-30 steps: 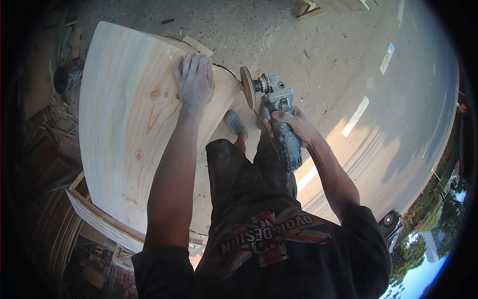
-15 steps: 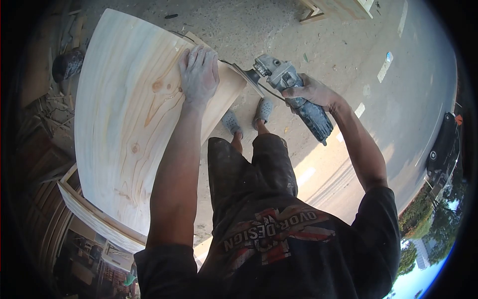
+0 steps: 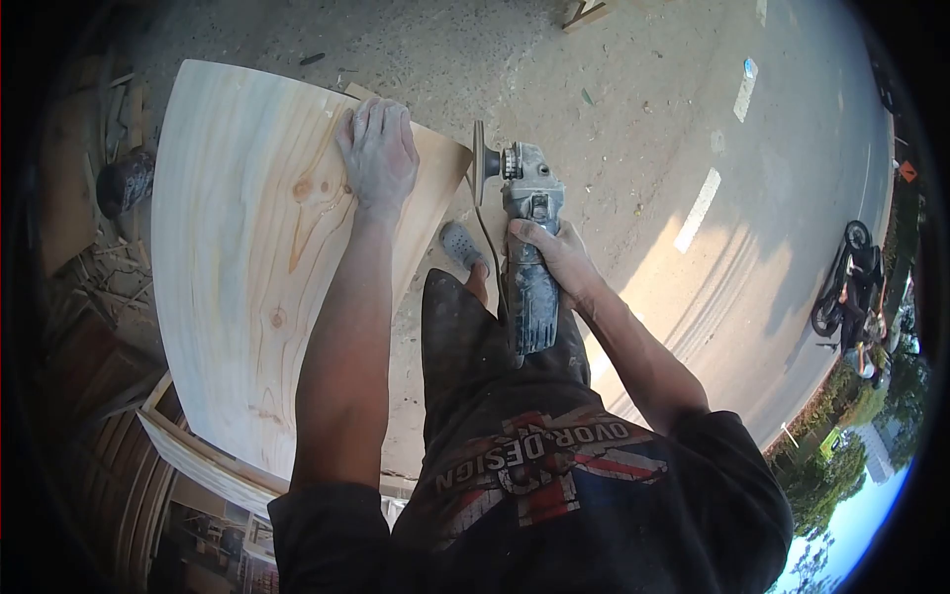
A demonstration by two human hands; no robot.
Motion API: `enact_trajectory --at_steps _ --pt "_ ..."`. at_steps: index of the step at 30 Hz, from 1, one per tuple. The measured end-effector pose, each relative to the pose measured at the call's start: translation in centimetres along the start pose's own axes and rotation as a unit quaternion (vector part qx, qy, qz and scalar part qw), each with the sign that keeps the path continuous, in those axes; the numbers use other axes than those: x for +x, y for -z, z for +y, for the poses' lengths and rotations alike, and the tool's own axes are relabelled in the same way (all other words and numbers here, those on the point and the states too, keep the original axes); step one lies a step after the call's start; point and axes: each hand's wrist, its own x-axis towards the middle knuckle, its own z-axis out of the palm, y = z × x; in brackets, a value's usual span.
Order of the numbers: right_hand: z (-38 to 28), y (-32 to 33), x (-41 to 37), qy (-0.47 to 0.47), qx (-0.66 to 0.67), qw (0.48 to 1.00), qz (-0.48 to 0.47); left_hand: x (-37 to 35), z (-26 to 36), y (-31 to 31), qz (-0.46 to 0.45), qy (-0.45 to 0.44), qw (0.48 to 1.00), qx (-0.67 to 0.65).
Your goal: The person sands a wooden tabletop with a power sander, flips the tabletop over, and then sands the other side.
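In the head view, my right hand [image 3: 564, 259] is wrapped round the dusty body of an angle grinder [image 3: 534, 233]. The grinder's disc [image 3: 480, 163] stands edge-on, right at the pointed right corner of a pale wooden panel [image 3: 237, 228]. My left hand [image 3: 382, 153], coated in dust, grips the panel's far edge near that corner, its fingertips bent over the edge. Knots and brown grain show on the panel's face. The grinder's cord [image 3: 490, 247] hangs beside the tool.
Wood scraps [image 3: 124, 238] and a dark rounded object [image 3: 124, 183] lie at the left. Another wooden piece [image 3: 208, 455] sits under the panel's near end. My shoe [image 3: 460, 246] is on the concrete below. A road runs along the right, with a motorcycle [image 3: 849, 282] on it.
My right hand has swung the grinder left and toward my body, turning its disc upright at the panel's corner. My left hand keeps its hold. A motorcycle has come into view on the road.
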Motion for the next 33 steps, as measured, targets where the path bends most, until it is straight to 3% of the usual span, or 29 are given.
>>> enact_trajectory --at_steps 1,3,6,12,19,23,25,29,31,33 --pt "0.3 -1.4 -0.8 -0.034 0.039 0.998 0.024 -0.1 -0.1 -0.1 0.0 -0.003 1.0 -0.001" --pt "2.5 -3.4 -1.1 -0.015 0.121 0.992 0.023 -0.1 -0.1 -0.1 0.002 -0.003 1.0 -0.007" --pt "3.5 -7.1 -2.6 0.018 0.212 0.973 0.094 -0.2 -0.3 -0.1 0.004 -0.011 1.0 -0.003" --pt "2.6 -0.3 -1.7 0.006 0.236 0.965 0.112 -0.1 -0.3 -0.1 -0.002 -0.02 1.0 0.004" --pt "-7.4 11.0 -0.4 0.153 -0.001 0.983 0.102 -0.3 -0.1 0.3 -0.02 -0.011 0.999 0.029" --pt "-15.2 13.4 2.9 0.15 -0.002 0.987 0.05 -0.1 -0.2 0.8 -0.043 0.008 0.999 0.017" --pt "-19.1 13.4 5.8 0.147 0.009 0.989 -0.002 -0.1 0.4 0.9 -0.042 0.028 0.998 0.024" --pt "-28.3 10.6 11.1 0.111 0.017 0.988 -0.103 0.8 2.9 2.6 -0.14 0.077 0.987 -0.008" --pt "-32.3 7.9 12.3 0.087 0.004 0.986 -0.139 -0.4 6.9 3.2 -0.168 0.122 0.978 -0.013" --pt "-37.0 3.1 14.2 0.089 0.073 0.977 -0.181 -0.3 9.6 2.3 -0.175 0.172 0.969 -0.011"
